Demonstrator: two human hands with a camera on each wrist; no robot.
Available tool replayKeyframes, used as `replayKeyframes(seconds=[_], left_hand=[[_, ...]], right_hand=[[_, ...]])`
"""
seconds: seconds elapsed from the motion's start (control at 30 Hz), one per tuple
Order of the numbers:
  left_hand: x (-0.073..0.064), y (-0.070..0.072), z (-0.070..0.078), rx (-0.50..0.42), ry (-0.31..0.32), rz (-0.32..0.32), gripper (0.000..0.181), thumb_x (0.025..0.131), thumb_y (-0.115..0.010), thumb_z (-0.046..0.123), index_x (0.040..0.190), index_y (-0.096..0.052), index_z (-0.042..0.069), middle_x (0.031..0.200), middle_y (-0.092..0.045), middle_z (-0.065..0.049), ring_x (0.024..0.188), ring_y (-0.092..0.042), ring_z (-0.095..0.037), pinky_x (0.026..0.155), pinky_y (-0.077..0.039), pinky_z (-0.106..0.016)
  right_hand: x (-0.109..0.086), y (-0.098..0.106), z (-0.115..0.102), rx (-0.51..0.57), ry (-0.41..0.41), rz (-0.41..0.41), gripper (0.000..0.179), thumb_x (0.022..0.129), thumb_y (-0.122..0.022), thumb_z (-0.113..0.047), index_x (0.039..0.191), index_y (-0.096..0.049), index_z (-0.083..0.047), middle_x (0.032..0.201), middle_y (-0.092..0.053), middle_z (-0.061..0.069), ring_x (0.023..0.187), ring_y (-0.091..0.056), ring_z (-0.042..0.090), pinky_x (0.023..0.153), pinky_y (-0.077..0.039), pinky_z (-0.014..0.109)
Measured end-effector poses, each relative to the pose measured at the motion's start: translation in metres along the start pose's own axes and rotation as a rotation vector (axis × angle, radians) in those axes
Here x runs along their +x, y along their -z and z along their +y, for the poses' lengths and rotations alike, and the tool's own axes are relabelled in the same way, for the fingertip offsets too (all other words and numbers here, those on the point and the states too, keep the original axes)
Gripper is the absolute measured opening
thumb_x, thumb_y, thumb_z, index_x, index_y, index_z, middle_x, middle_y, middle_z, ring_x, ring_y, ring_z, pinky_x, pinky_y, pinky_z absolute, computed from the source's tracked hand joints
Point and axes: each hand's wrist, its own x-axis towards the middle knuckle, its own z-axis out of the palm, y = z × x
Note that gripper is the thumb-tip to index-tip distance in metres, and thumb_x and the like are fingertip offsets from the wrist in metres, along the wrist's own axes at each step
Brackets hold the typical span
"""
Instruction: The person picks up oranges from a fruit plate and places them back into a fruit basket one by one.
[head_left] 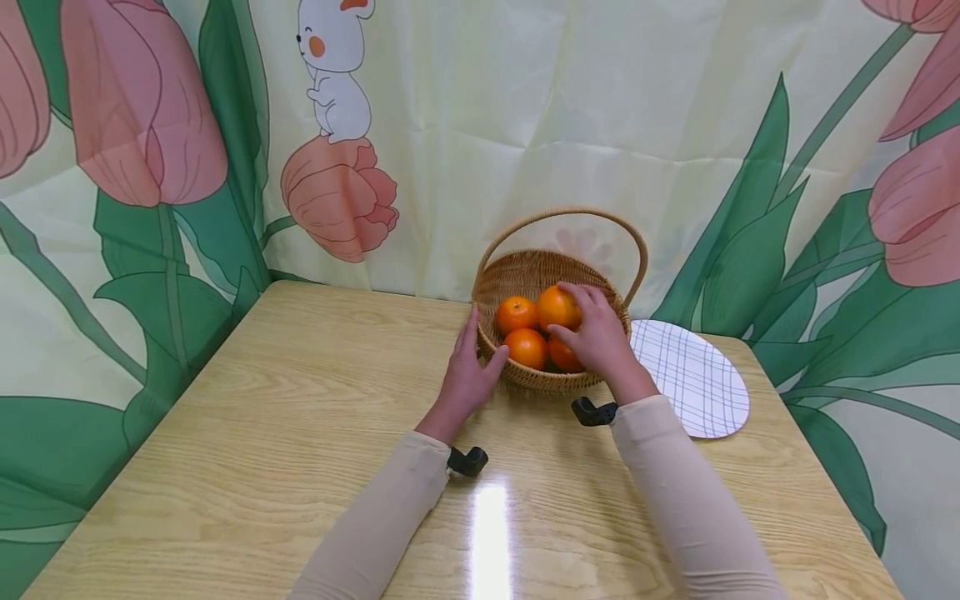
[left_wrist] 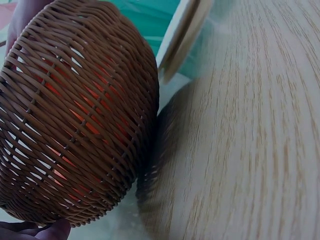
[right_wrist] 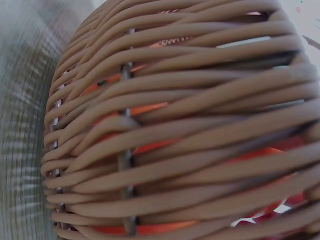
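A round wicker basket (head_left: 540, 382) with a tall arched handle stands at the table's back edge, with several oranges (head_left: 527, 348) inside. My left hand (head_left: 467, 379) holds the basket's left side, thumb at the front rim and fingers along the outside. Over the basket, my right hand (head_left: 600, 337) grips the upper right orange (head_left: 556, 307) between thumb and fingers. Its palm hides part of another orange (head_left: 562, 357) below. In the left wrist view, fingertips (left_wrist: 56, 231) touch the basket's weave (left_wrist: 85, 115). The right wrist view is filled by wicker (right_wrist: 175, 120), orange showing through its gaps.
A white oval mat (head_left: 697, 379) with blue checked lines lies right of the basket. The light wooden table (head_left: 300, 433) spreads out in front and to the left. Behind the table hangs a curtain (head_left: 465, 150) printed with tulips and a white rabbit.
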Motion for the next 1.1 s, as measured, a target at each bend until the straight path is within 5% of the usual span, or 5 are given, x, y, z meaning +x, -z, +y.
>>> replayKeyframes(seconds=[0.73,1.1], left_hand=[[-0.001,-0.002,0.004,-0.015,0.004,-0.016,0.078,0.086,-0.053,0.046,0.143,0.000,0.042,0.152,-0.016,-0.001,0.136,-0.026,-0.030,0.107,-0.031,-0.050],[-0.002,0.000,0.009,-0.015,0.046,-0.012,0.078,0.086,-0.053,0.046,0.146,-0.004,0.035,0.152,-0.017,-0.002,0.135,-0.028,-0.029,0.106,-0.033,-0.047]], right_hand=[[0.015,-0.001,-0.007,-0.042,-0.049,-0.176,0.064,0.085,-0.058,-0.042,0.142,-0.031,-0.026,0.139,-0.033,0.018,0.114,-0.047,0.038,0.092,-0.042,0.056],[0.021,-0.004,-0.006,-0.059,-0.107,-0.229,0.072,0.086,-0.053,-0.047,0.146,-0.019,-0.026,0.143,-0.028,0.019,0.119,-0.043,0.039,0.096,-0.040,0.056]])
